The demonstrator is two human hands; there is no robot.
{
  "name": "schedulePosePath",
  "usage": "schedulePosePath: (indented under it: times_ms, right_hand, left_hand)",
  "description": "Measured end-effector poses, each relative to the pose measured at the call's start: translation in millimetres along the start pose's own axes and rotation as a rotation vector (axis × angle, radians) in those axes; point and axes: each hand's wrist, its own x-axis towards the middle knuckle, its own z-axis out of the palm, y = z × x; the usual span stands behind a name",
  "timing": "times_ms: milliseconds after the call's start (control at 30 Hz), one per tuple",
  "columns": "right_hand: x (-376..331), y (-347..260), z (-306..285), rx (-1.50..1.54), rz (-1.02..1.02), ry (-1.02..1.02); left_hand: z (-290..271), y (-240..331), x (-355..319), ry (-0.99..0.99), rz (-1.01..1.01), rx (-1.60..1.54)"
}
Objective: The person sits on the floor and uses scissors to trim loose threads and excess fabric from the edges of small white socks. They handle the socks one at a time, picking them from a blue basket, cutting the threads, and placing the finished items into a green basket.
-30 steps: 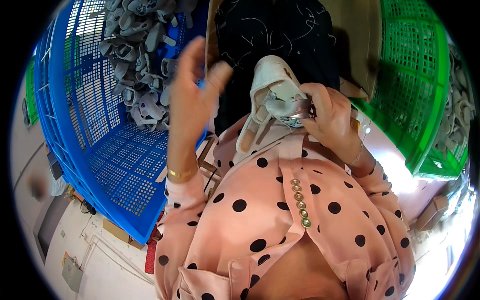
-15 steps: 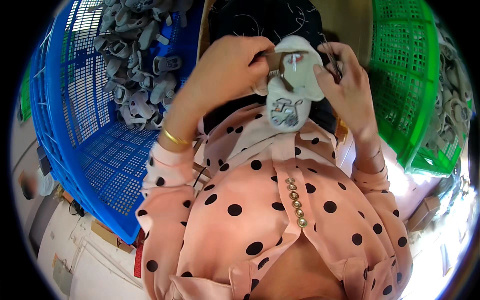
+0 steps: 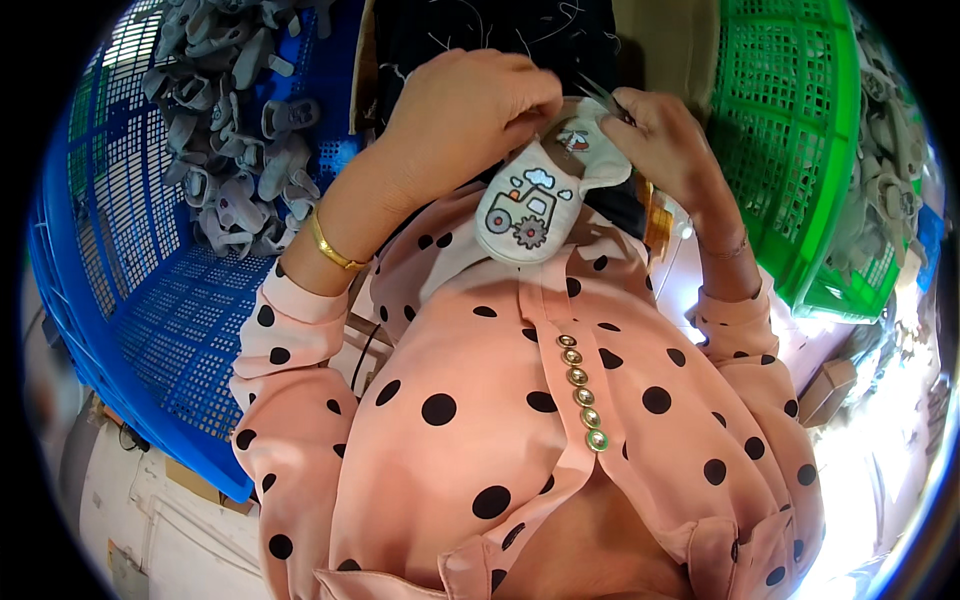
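Note:
Above my lap is a small cream cloth shoe (image 3: 527, 212), its toe toward me. A vehicle with wheels and white clouds is embroidered on the toe, and another small motif shows inside on the insole. My left hand (image 3: 465, 125) is closed on the shoe's left side, fingertips curled under and partly hidden. In my right hand (image 3: 665, 145) is a pair of small scissors (image 3: 598, 95), with the slim blades pointing up and left past the shoe's heel. My right thumb and fingers are beside the shoe's right edge.
A blue plastic crate (image 3: 180, 330) on the left holds a heap of similar grey shoes (image 3: 235, 190). On the right stands a green crate (image 3: 785, 150), with more shoes (image 3: 885, 190) beyond its wall. Loose threads lie on dark cloth (image 3: 500, 25) over my lap.
The shoe has turned and tilted, so its embroidered toe now faces up more plainly. The scissor blades now show beyond the heel. The whole view has shifted slightly.

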Motion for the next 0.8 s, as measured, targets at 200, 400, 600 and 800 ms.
schedulePosePath:
  times_ms: [200, 400, 600, 800]
  right_hand:
    - [9, -3, 5, -0.055, 0.039, -0.03]
    - [15, 0, 11, -0.057, 0.029, -0.043]
    - [9, -12, 21, -0.133, 0.023, 0.008]
    - [9, -16, 20, -0.162, -0.027, 0.012]
  left_hand:
    - [20, -12, -5, -0.052, 0.041, 0.116]
    - [27, 1, 8, -0.239, -0.098, 0.185]
    - [44, -18, -4, -0.155, -0.25, -0.276]
    - [35, -25, -12, -0.197, -0.291, -0.543]
